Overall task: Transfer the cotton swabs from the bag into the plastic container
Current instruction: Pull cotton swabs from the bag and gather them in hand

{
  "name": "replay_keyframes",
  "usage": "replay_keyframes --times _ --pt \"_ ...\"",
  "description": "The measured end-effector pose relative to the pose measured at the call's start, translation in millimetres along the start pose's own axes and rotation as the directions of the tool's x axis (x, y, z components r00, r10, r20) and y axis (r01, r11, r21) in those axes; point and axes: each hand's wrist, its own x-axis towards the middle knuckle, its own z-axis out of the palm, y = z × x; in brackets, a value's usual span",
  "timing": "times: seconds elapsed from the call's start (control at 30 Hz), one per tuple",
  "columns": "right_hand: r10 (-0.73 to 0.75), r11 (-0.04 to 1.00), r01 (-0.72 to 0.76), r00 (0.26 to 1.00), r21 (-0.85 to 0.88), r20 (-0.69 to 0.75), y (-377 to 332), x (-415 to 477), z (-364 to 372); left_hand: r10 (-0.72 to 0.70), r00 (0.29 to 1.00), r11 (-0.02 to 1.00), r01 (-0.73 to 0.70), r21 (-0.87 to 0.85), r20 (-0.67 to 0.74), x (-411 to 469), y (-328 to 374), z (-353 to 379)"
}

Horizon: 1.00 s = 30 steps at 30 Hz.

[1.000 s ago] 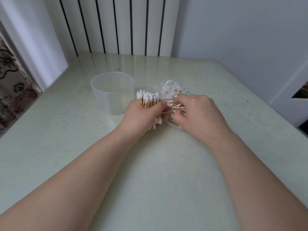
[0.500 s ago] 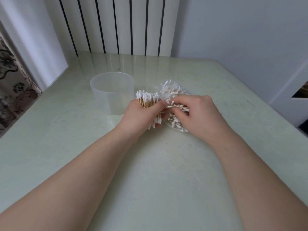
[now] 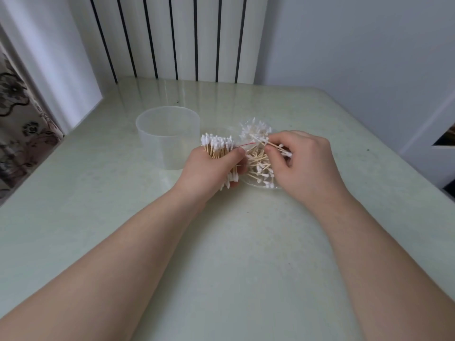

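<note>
My left hand [image 3: 209, 172] grips a thick bundle of cotton swabs [image 3: 218, 147] with wooden sticks and white tips, held upright just right of the translucent plastic container [image 3: 167, 136]. The container stands upright with nothing inside. A clear bag [image 3: 258, 168] lies on the table between my hands, with loose swabs piled in it and a thin red line across its top. My right hand [image 3: 302, 163] pinches a few swabs [image 3: 279, 148] above the bag, lifted slightly off the pile.
The pale green table [image 3: 221, 242] is glossy and stretches to a white radiator [image 3: 172, 38] at the back. A patterned curtain [image 3: 17, 134] hangs at the left. White walls close off the right side.
My right hand has pulled back and up from the bag, drawing out a few swabs. More of the loose pile now shows. My left hand keeps its bundle in place.
</note>
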Motion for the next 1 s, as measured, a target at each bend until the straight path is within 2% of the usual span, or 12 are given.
replay_keyframes --times 0.17,0.27,0.4,0.57,0.73,0.8,0.9,1.0 --pt "0.047 0.998 -0.046 0.998 0.037 -0.031 -3.2 0.8 -3.2 0.058 0.998 0.998 -0.057 0.037 -0.028 -3.2 1.0 0.5" --pt "0.12 0.991 -0.125 0.989 0.048 0.087 -6.5 -0.2 -1.1 0.126 0.992 0.991 -0.126 0.048 -0.002 -4.4 3.3 1.2" --pt "0.217 0.971 -0.231 0.958 0.059 0.188 -6.7 -1.4 1.6 0.093 0.992 0.995 -0.095 0.012 0.086 -5.7 3.2 2.5" --pt "0.194 0.962 -0.239 0.94 0.133 0.282 -9.9 -2.4 1.0 0.114 0.981 0.99 -0.124 0.061 0.155 -7.4 1.9 2.2" --pt "0.184 0.981 -0.194 0.963 0.032 0.196 -2.8 -1.4 3.2 0.05 0.991 0.997 -0.056 0.051 0.122 -3.7 -1.5 1.4" --pt "0.189 0.98 -0.196 0.971 0.041 0.146 -1.5 -0.3 1.8 0.011 0.994 0.998 -0.018 0.06 0.111 -2.2 -2.4 0.7" --pt "0.277 0.942 -0.284 0.959 0.177 0.06 0.1 2.3 -3.2 -0.001 0.995 0.993 -0.011 0.115 0.1 -2.9 -1.5 0.7" --pt "0.382 0.861 -0.382 0.922 0.335 0.071 -1.5 4.8 -8.1 -0.003 0.996 0.992 -0.009 0.127 0.092 -5.9 1.1 2.8"
